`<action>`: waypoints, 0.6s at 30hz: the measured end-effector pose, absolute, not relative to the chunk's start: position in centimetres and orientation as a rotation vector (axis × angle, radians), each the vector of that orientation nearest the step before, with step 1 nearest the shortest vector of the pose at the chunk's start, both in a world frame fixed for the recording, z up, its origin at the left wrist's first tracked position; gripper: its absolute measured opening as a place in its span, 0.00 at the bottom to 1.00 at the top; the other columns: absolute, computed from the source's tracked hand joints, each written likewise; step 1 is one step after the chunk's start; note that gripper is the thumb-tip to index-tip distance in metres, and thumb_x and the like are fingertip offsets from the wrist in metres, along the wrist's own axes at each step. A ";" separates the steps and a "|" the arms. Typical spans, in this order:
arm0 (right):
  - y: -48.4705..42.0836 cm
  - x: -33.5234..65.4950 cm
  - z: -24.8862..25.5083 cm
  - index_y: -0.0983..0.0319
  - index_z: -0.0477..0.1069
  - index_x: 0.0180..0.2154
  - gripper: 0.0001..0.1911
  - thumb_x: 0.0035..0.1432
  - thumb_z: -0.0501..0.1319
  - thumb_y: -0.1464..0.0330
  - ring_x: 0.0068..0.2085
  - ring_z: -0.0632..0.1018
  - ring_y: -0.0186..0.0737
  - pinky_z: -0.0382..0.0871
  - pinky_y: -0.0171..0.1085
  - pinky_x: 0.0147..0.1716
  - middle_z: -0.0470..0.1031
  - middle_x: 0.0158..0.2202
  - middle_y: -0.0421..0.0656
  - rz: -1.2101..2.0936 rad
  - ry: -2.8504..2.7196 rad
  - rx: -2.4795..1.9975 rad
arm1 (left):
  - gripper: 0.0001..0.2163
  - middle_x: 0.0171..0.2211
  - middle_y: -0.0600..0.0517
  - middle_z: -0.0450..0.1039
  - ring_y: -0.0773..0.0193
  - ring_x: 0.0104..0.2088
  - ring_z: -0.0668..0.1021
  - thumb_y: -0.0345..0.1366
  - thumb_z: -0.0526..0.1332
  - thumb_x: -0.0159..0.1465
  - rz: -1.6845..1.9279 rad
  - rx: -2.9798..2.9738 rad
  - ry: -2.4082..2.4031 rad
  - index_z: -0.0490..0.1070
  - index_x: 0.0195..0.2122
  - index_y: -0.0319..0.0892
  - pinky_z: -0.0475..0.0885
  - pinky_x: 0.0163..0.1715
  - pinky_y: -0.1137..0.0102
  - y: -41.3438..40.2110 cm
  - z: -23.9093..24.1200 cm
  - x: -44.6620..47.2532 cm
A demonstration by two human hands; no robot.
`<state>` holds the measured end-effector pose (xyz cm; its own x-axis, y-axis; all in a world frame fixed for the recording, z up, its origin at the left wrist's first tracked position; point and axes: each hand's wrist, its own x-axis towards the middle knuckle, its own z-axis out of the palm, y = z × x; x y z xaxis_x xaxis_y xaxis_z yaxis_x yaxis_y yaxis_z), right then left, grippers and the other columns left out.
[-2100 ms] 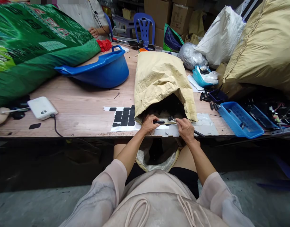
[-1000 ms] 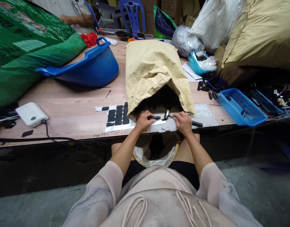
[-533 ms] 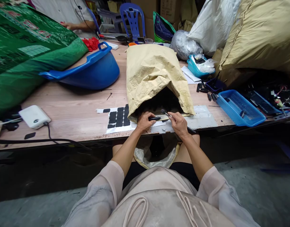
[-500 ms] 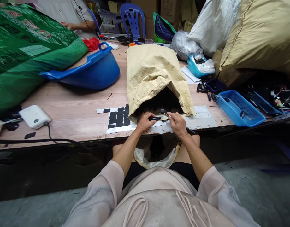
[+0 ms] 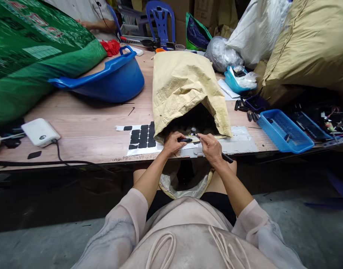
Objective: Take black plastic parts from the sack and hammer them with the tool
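My left hand (image 5: 172, 143) is closed on a small black rod-shaped part (image 5: 186, 140), pinning it to the table edge at the mouth of the tan sack (image 5: 185, 86). My right hand (image 5: 212, 148) grips a small hammer (image 5: 193, 131); its metal head sits just above the black part and its black handle end (image 5: 227, 158) sticks out behind my wrist. Both hands rest over a pale flat sheet (image 5: 238, 140) at the front edge of the wooden table (image 5: 90, 123). A sheet of black adhesive pads (image 5: 143, 136) lies just left of my left hand.
A blue tub (image 5: 109, 80) and a big green sack (image 5: 34, 59) fill the left. A white adapter with cable (image 5: 40, 132) sits front left. Blue trays (image 5: 283, 130) and dark parts lie right, under large tan and white sacks. Another person's arm (image 5: 97, 25) is at the far side. An open bag (image 5: 185, 185) sits on my lap.
The hammer head has swung from its raised spot on the right down and left, close over the black part. My left hand has stayed put on the part.
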<state>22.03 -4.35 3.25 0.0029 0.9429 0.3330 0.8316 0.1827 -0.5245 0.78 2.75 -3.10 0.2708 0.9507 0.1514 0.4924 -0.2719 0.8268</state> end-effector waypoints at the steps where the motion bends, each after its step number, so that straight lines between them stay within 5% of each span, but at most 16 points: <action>1: -4.4 22.0 3.6 0.52 0.80 0.57 0.18 0.73 0.56 0.66 0.43 0.79 0.39 0.72 0.34 0.43 0.79 0.41 0.43 0.192 -1.818 -1.624 | 0.07 0.37 0.51 0.78 0.58 0.40 0.77 0.31 0.72 0.55 0.886 1.870 1.296 0.82 0.35 0.43 0.72 0.46 0.63 2.8 -3.2 0.7; 5: -5.1 21.7 3.4 0.53 0.79 0.59 0.21 0.74 0.53 0.69 0.44 0.78 0.39 0.71 0.34 0.47 0.78 0.40 0.45 0.059 -1.823 -1.548 | 0.07 0.36 0.51 0.78 0.59 0.39 0.77 0.30 0.73 0.53 0.915 1.846 1.269 0.82 0.34 0.43 0.72 0.45 0.64 3.0 -3.6 0.7; 11: -5.3 21.8 1.3 0.50 0.82 0.55 0.20 0.70 0.57 0.72 0.40 0.76 0.38 0.67 0.31 0.37 0.77 0.37 0.42 0.097 -1.971 -1.737 | 0.05 0.34 0.52 0.77 0.60 0.38 0.77 0.30 0.73 0.53 0.951 1.829 1.277 0.82 0.32 0.43 0.72 0.43 0.65 2.8 -3.7 1.0; 18: -4.9 22.1 2.9 0.52 0.79 0.60 0.22 0.74 0.52 0.69 0.44 0.76 0.41 0.70 0.35 0.46 0.76 0.41 0.45 0.042 -1.835 -1.667 | 0.05 0.35 0.53 0.77 0.61 0.38 0.76 0.31 0.73 0.53 0.944 1.846 1.283 0.81 0.31 0.43 0.72 0.42 0.65 2.9 -3.6 0.8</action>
